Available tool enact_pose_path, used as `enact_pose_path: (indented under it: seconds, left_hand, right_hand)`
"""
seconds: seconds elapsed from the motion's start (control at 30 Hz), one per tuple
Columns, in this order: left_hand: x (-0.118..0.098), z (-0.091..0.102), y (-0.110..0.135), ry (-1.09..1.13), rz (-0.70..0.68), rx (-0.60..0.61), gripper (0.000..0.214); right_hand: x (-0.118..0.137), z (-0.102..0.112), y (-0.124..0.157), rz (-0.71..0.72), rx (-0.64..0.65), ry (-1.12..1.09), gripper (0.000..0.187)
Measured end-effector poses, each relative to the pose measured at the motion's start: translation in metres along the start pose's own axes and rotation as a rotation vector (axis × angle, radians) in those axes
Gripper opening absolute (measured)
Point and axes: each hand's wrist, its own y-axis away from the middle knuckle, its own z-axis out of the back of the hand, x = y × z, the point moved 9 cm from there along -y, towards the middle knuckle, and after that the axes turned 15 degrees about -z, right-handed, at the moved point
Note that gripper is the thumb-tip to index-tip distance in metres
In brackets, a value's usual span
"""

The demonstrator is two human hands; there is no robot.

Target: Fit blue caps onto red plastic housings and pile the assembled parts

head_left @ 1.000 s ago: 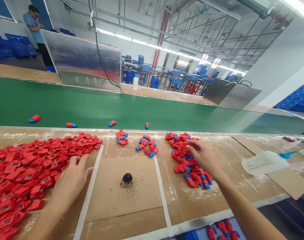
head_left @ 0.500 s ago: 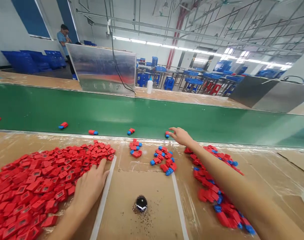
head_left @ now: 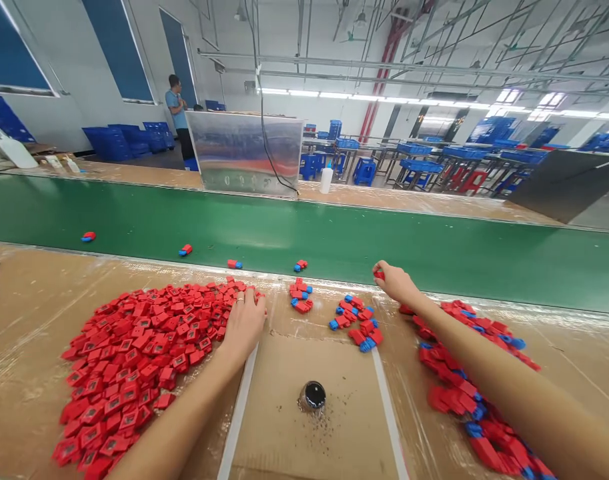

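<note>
The left hand [head_left: 244, 325], a ring on one finger, rests with curled fingers on the edge of a broad heap of small red plastic parts [head_left: 134, 360] at nine o'clock; whether it has hold of any part, I cannot tell. The right hand [head_left: 397, 281] reaches toward twelve o'clock, nearly closed, pinching a small red piece [head_left: 379, 274] in its fingertips above the near edge of the belt. Under its forearm, at three to four o'clock, lies a long heap of red parts with blue ends [head_left: 469, 380]. Two small clusters of red-and-blue parts [head_left: 354, 323] sit between the hands.

The worktop [head_left: 29, 320] is tan cardboard under clear, scuffed film. Two white strips [head_left: 239, 413] flank a cardboard panel, where a small round jar with a black top [head_left: 312, 397] stands among dark specks. Beyond, a green conveyor belt [head_left: 304, 233] carries scattered red-and-blue parts [head_left: 185, 249].

Across it stand a reflective metal panel [head_left: 244, 153] and a white plastic bottle [head_left: 326, 180]. At eleven o'clock, a person in a blue shirt [head_left: 175, 110] stands near stacked blue crates [head_left: 119, 143]. At one o'clock are metal tables with blue stools [head_left: 364, 171].
</note>
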Motion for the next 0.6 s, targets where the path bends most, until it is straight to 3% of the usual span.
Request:
enact_pose_path:
  seconds: [0.17, 0.27, 0.37, 0.47, 0.6]
  left_hand:
    - [-0.032, 0.007, 0.036, 0.196, -0.117, -0.006, 0.019]
    - [-0.047, 0.004, 0.072, 0.371, -0.147, 0.015, 0.017]
    - [-0.052, -0.002, 0.108, 0.682, -0.088, -0.01, 0.032]
    - [-0.056, -0.013, 0.139, 0.951, 0.003, -0.034, 0.028]
    - [-0.071, -0.025, 0.164, 1.093, 0.103, -0.033, 0.023]
  right_hand:
    - [0.013, 0.032, 0.093, 0.165, 0.025, -0.158, 0.027]
    - [0.031, 0.035, 0.162, 0.312, 0.148, -0.293, 0.03]
    - [0.051, 0.033, 0.224, 0.456, 0.288, -0.398, 0.025]
    - [0.065, 0.027, 0.261, 0.54, 0.306, -0.36, 0.027]
    - [0.078, 0.013, 0.277, 0.603, 0.25, -0.295, 0.031]
